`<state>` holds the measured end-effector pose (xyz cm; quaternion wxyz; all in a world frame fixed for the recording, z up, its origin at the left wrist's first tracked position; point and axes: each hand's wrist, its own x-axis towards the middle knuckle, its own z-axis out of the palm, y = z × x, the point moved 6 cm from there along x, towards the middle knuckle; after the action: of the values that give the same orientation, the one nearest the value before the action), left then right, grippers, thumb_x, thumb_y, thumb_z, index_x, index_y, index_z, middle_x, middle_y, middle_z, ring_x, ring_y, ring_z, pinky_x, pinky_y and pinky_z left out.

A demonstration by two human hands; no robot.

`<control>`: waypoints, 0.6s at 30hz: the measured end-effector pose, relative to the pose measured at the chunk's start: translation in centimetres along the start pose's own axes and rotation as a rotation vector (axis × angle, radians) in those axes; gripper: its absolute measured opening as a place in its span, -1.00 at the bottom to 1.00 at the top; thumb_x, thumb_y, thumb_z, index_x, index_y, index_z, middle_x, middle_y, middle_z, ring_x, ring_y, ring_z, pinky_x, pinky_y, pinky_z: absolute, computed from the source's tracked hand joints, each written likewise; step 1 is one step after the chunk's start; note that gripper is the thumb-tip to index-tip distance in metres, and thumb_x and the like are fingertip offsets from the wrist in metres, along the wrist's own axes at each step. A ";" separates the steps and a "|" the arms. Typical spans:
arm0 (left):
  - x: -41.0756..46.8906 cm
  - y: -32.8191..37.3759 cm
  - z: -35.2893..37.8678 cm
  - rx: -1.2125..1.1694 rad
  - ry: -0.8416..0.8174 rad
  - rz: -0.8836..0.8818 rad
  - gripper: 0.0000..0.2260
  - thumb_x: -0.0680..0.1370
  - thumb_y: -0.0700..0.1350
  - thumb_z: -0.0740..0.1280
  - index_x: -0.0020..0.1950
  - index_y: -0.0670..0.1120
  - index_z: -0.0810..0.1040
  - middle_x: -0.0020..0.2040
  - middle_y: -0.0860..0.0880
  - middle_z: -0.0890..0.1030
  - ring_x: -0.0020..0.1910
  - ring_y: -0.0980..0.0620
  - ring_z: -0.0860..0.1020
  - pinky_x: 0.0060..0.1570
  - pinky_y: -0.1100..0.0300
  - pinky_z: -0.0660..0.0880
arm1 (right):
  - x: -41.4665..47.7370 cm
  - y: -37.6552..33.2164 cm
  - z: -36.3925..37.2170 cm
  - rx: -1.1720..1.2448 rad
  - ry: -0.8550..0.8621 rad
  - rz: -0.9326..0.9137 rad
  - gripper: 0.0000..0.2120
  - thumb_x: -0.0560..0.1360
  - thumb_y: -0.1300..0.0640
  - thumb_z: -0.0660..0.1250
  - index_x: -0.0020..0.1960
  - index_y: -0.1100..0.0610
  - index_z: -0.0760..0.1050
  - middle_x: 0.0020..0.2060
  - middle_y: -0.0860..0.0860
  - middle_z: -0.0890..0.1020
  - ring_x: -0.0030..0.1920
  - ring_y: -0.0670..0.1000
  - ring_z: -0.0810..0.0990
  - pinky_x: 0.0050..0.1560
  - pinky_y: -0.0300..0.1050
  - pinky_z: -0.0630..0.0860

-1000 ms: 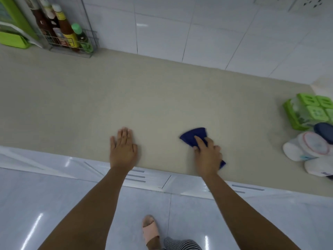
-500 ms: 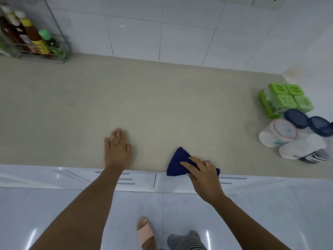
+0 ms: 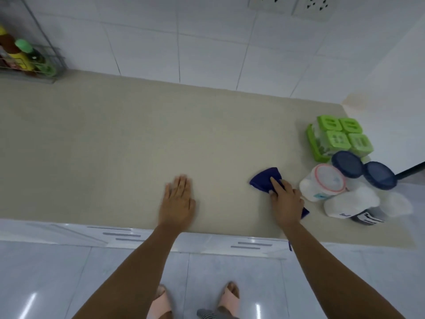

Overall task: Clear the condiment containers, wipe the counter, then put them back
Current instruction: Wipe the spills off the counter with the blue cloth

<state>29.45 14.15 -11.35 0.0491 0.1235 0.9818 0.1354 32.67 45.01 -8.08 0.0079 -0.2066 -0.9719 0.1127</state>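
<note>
My right hand [image 3: 286, 202] presses a folded dark blue cloth [image 3: 266, 179] flat on the beige counter [image 3: 115, 139], just left of the condiment containers. My left hand [image 3: 178, 202] lies flat and open on the counter near its front edge, holding nothing. The containers stand bunched at the right end: a green four-lid spice box [image 3: 338, 139], two jars with dark blue lids [image 3: 348, 163], a white tub with a red-rimmed clear lid [image 3: 324, 184] and a white container [image 3: 351, 202] beside it.
A wire rack [image 3: 49, 72] with several sauce bottles stands at the back left against the tiled wall. Wall sockets [image 3: 291, 4] sit above the counter. White cabinet fronts [image 3: 124, 236] run below the counter's edge, and my slippered feet are on the glossy floor.
My right hand has slid the blue cloth from the counter's front edge away and rightward toward the containers. My left hand stays flat in place.
</note>
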 end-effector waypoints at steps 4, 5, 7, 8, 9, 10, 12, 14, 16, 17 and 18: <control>-0.1 -0.1 0.0 0.012 0.030 -0.025 -0.40 0.50 0.01 -0.13 0.50 -0.19 0.17 0.52 -0.14 0.20 0.53 -0.11 0.12 0.46 0.04 -0.19 | 2.4 -3.9 1.4 0.063 -0.067 -0.069 -0.61 0.63 -0.03 0.09 0.45 -0.17 0.29 0.48 -0.08 0.30 0.36 0.12 0.32 0.33 0.10 0.24; -0.1 0.0 -0.1 0.015 0.042 -0.029 -0.40 0.50 0.01 -0.13 0.51 -0.19 0.18 0.53 -0.14 0.20 0.53 -0.10 0.12 0.46 0.05 -0.19 | 2.5 -4.9 1.7 0.076 -0.083 -0.116 -0.62 0.63 -0.04 0.08 0.44 -0.18 0.29 0.48 -0.08 0.30 0.38 0.10 0.31 0.36 0.08 0.21; -0.1 0.1 -0.1 0.014 0.059 -0.029 -0.38 0.49 0.02 -0.15 0.51 -0.18 0.17 0.53 -0.13 0.18 0.54 -0.07 0.09 0.48 0.05 -0.18 | 2.3 -6.7 2.2 0.096 -0.113 -0.231 -0.63 0.63 -0.04 0.08 0.43 -0.18 0.31 0.48 -0.08 0.29 0.41 0.06 0.28 0.39 0.02 0.15; -0.1 0.0 -0.1 0.009 0.059 -0.029 -0.37 0.49 0.03 -0.17 0.52 -0.17 0.15 0.54 -0.12 0.16 0.54 -0.05 0.07 0.49 0.04 -0.17 | 1.9 -7.4 2.4 0.106 -0.132 -0.299 -0.63 0.63 -0.03 0.08 0.43 -0.18 0.32 0.48 -0.08 0.30 0.42 0.05 0.27 0.41 0.00 0.12; -0.1 0.0 0.0 0.009 0.056 -0.031 -0.37 0.49 0.03 -0.19 0.53 -0.17 0.13 0.55 -0.11 0.14 0.55 -0.04 0.05 0.50 0.03 -0.16 | 1.2 -8.0 2.7 0.118 -0.157 -0.374 -0.64 0.63 -0.03 0.09 0.42 -0.17 0.33 0.48 -0.08 0.31 0.43 0.05 0.26 0.42 -0.01 0.10; -0.2 0.1 0.0 0.014 0.054 -0.034 -0.36 0.49 0.03 -0.20 0.53 -0.17 0.11 0.55 -0.11 0.12 0.55 -0.03 0.03 0.51 0.01 -0.14 | 0.4 -8.4 3.0 0.127 -0.181 -0.452 -0.64 0.63 -0.03 0.09 0.42 -0.16 0.34 0.47 -0.08 0.31 0.44 0.06 0.25 0.43 -0.02 0.07; -0.2 0.1 0.0 0.025 0.055 -0.039 -0.36 0.48 0.03 -0.20 0.53 -0.17 0.11 0.55 -0.11 0.13 0.55 -0.04 0.04 0.51 -0.01 -0.11 | -1.5 -8.6 3.2 0.121 -0.234 -0.591 -0.61 0.62 -0.08 0.02 0.41 -0.16 0.35 0.47 -0.10 0.31 0.46 0.07 0.24 0.46 -0.03 0.04; -0.2 0.2 -0.2 0.034 0.051 -0.036 -0.35 0.47 0.03 -0.21 0.53 -0.18 0.11 0.55 -0.12 0.13 0.55 -0.05 0.05 0.51 -0.02 -0.10 | -3.4 -8.0 3.1 0.092 -0.268 -0.676 -0.52 0.57 -0.15 -0.10 0.42 -0.17 0.34 0.48 -0.13 0.29 0.49 0.05 0.21 0.48 -0.07 -0.02; -0.2 0.2 -0.3 0.039 0.035 -0.028 -0.33 0.46 0.04 -0.24 0.53 -0.17 0.08 0.55 -0.11 0.10 0.55 -0.05 0.02 0.51 -0.02 -0.11 | -5.0 -7.1 3.1 0.079 -0.292 -0.707 -0.53 0.57 -0.14 -0.10 0.42 -0.19 0.32 0.48 -0.16 0.27 0.51 0.01 0.16 0.49 -0.13 -0.09; -0.2 0.2 -0.3 0.035 0.032 -0.024 -0.33 0.45 0.04 -0.25 0.53 -0.17 0.06 0.56 -0.11 0.09 0.55 -0.05 0.01 0.51 -0.02 -0.12 | -5.7 -6.6 3.0 0.081 -0.311 -0.708 -0.54 0.58 -0.13 -0.09 0.42 -0.20 0.31 0.49 -0.17 0.25 0.51 -0.01 0.13 0.49 -0.15 -0.13; -0.2 0.2 -0.3 0.030 0.031 -0.026 -0.33 0.45 0.04 -0.26 0.54 -0.17 0.05 0.56 -0.10 0.08 0.55 -0.04 0.00 0.52 -0.02 -0.12 | -6.3 -6.1 3.0 0.087 -0.331 -0.707 -0.55 0.59 -0.13 -0.08 0.43 -0.21 0.30 0.49 -0.19 0.23 0.52 -0.03 0.11 0.49 -0.16 -0.16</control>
<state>29.70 14.22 -11.00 0.0340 0.1095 0.9859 0.1219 35.81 36.39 -9.41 -0.1018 0.1625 -0.9655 0.1760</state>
